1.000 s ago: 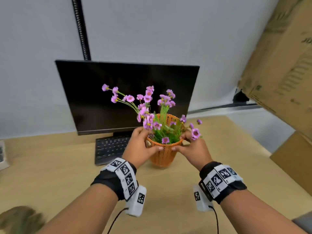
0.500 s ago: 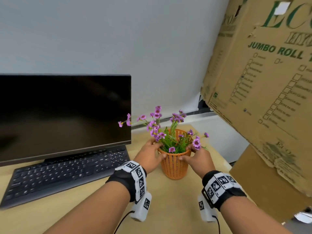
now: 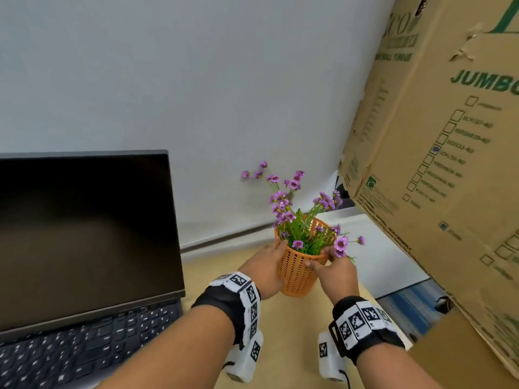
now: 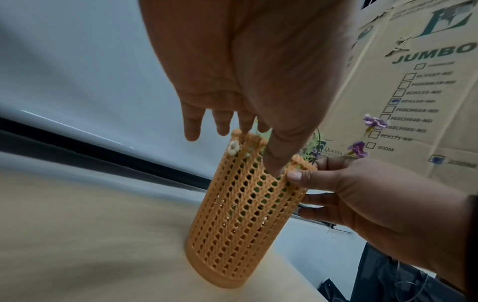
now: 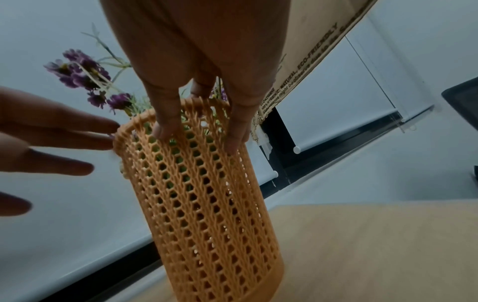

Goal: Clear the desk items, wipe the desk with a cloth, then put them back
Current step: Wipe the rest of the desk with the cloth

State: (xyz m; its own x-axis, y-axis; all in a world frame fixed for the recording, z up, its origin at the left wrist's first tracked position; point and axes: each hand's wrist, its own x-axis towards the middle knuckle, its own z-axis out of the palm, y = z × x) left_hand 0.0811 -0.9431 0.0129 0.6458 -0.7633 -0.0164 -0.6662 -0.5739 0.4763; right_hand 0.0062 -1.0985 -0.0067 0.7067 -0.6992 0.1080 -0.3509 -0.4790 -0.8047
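Observation:
An orange mesh basket (image 3: pixel 297 273) of purple flowers (image 3: pixel 292 209) stands slightly tilted between my two hands, at the desk's (image 3: pixel 295 346) back right corner. Its base is at or just above the wood; I cannot tell which. My left hand (image 3: pixel 264 268) touches the left side of the rim with straight fingers (image 5: pixel 77 134), and its thumb lies down the mesh (image 4: pixel 240 214). My right hand (image 3: pixel 334 268) grips the right side, thumb on the rim and fingers curled behind the basket (image 5: pixel 207 204). The left hand (image 4: pixel 245 149) and the right hand (image 4: pixel 336 194) both show in the left wrist view.
A dark monitor (image 3: pixel 84 226) and a black keyboard (image 3: pixel 84 352) fill the desk's left half. A large cardboard box (image 3: pixel 449 136) looms close on the right, overhanging the desk's right edge. A pale wall runs along the back.
Both hands have carried the flower basket from in front of the monitor to the right, towards the back corner by the cardboard box. My view has swung right with it.

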